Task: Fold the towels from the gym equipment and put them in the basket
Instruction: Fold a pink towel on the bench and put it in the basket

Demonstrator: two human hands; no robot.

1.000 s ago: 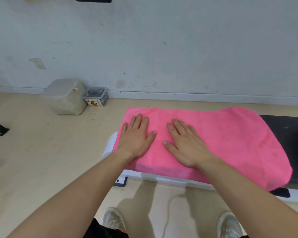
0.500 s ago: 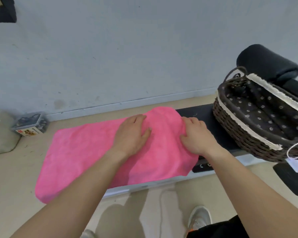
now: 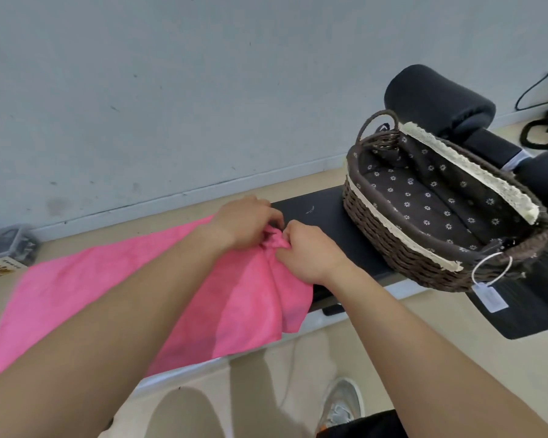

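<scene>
A pink towel (image 3: 86, 279) lies spread along a black padded gym bench (image 3: 317, 213). Its right end is bunched up where both hands meet. My left hand (image 3: 244, 221) pinches the far part of that end, fingers curled into the cloth. Close beside it, my right hand (image 3: 307, 251) grips the near part of the same end. A dark wicker basket (image 3: 389, 245) with a flowered lining and cream lace trim stands on the bench to the right of my hands, with nothing inside it.
Black foam roller pads (image 3: 440, 99) rise behind the basket. A white tag on a ring (image 3: 489, 295) hangs from the basket's near end. A small box of clutter (image 3: 8, 248) sits on the floor by the wall at left. My shoe (image 3: 342, 403) is below the bench.
Both hands went from lying flat on the towel to its right end and now gather and pinch it into a bunch. The view swung right, bringing the basket in.
</scene>
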